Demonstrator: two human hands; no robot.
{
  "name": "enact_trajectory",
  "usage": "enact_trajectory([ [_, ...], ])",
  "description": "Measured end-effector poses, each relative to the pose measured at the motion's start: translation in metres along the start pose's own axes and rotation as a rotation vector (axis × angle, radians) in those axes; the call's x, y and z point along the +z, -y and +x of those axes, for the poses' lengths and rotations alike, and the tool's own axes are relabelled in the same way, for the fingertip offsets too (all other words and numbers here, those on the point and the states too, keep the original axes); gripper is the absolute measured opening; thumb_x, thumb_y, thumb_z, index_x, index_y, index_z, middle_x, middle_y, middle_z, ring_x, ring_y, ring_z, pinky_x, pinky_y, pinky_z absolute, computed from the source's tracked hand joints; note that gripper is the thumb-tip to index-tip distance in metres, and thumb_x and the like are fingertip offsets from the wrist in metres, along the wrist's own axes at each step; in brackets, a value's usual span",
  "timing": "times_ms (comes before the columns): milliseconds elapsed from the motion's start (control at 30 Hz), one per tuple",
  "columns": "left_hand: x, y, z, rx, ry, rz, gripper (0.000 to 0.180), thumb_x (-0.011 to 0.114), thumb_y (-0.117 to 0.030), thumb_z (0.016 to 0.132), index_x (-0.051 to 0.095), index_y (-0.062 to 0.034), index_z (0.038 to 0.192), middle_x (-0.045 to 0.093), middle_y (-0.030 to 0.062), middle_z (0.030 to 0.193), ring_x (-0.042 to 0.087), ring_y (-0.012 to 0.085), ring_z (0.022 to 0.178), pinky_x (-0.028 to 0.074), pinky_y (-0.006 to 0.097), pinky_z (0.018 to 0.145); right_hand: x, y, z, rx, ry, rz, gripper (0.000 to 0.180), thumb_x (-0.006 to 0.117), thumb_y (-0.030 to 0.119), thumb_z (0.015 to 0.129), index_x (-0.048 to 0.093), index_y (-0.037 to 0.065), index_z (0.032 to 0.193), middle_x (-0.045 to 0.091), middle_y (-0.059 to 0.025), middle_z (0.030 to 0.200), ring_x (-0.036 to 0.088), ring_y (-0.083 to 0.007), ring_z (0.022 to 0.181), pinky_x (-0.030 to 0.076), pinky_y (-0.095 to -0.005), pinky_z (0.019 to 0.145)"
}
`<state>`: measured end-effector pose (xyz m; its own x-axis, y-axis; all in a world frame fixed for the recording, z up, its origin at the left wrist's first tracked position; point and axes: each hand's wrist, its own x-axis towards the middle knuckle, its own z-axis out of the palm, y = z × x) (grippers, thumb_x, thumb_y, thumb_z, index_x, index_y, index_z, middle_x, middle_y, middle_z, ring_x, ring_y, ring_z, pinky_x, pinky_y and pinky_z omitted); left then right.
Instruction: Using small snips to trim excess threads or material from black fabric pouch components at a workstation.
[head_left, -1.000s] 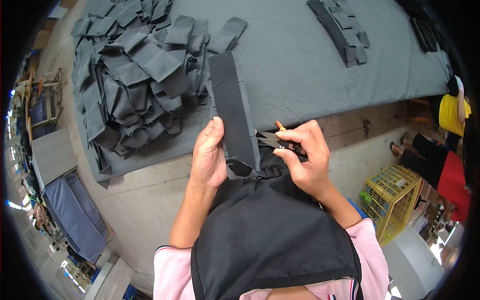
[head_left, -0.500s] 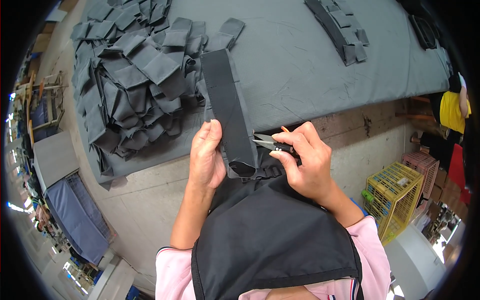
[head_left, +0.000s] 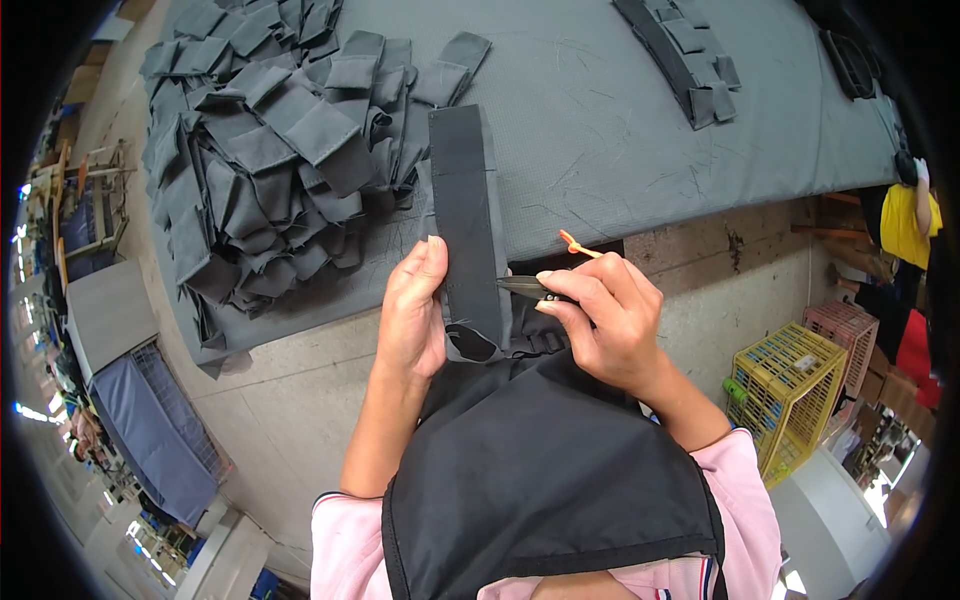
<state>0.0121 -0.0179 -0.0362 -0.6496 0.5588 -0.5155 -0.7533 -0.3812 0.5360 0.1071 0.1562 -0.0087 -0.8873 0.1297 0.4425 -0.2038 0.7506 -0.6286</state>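
Left hand (head_left: 412,315) is upright, fingers straight and pressed flat along the left edge of a dark fabric strap (head_left: 466,225), holding it rather than gripping. The strap runs from the bench (head_left: 640,160) edge down to a black garment (head_left: 540,480) at the person's chest. Right hand (head_left: 605,320) is curled, pinching small thread snips (head_left: 525,287), blades touching the strap's right edge. A yellow crate (head_left: 790,395) sits on the floor; can't tell what's inside. A pile of grey fabric pieces (head_left: 270,150) covers the bench's left.
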Motion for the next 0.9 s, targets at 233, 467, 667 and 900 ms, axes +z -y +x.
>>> enact_trajectory([
  [233, 0.007, -0.001, -0.003, 0.04, -0.002, 0.086, 0.031, 0.041, -0.027, 0.099, 0.053, 0.0018, 0.101, 0.064, 0.0187, 0.089, 0.066, 0.0219, 0.078, 0.056, 0.033, 0.068, -0.015, 0.003, -0.001, 0.136, 0.082, 0.059, 0.025, 0.073, -0.002, 0.063, 0.065, 0.003, 0.086, 0.054, -0.0079, 0.072, 0.054, -0.0194, 0.058, 0.046, -0.0292, 0.054],
  [467, -0.002, 0.004, -0.001, 0.133, -0.064, 0.202, 0.028, 0.045, -0.025, 0.098, 0.055, 0.0014, 0.1, 0.065, 0.0172, 0.091, 0.066, 0.0209, 0.079, 0.055, 0.032, 0.071, -0.013, 0.008, 0.001, 0.191, 0.084, 0.034, 0.021, 0.071, 0.007, 0.067, 0.061, 0.006, 0.086, 0.051, -0.0051, 0.075, 0.051, -0.021, 0.057, 0.04, -0.0315, 0.051],
  [667, 0.009, -0.002, -0.005, 0.128, -0.069, 0.193, 0.025, 0.047, -0.022, 0.098, 0.056, 0.0005, 0.099, 0.065, 0.0116, 0.095, 0.065, 0.0158, 0.079, 0.055, 0.03, 0.072, -0.01, 0.006, 0.001, 0.177, 0.076, 0.045, 0.023, 0.072, 0.006, 0.066, 0.061, 0.006, 0.086, 0.051, -0.0048, 0.076, 0.052, -0.0215, 0.058, 0.041, -0.0319, 0.052],
  [900, 0.007, -0.006, -0.007, 0.057, 0.014, 0.169, 0.024, 0.052, -0.02, 0.096, 0.059, -0.0008, 0.108, 0.063, 0.004, 0.103, 0.058, 0.0087, 0.091, 0.045, 0.023, 0.082, -0.011, 0.003, -0.001, 0.193, 0.103, 0.113, 0.029, 0.074, -0.002, 0.062, 0.064, 0.004, 0.089, 0.053, -0.0081, 0.076, 0.054, -0.0202, 0.061, 0.046, -0.0296, 0.054],
])
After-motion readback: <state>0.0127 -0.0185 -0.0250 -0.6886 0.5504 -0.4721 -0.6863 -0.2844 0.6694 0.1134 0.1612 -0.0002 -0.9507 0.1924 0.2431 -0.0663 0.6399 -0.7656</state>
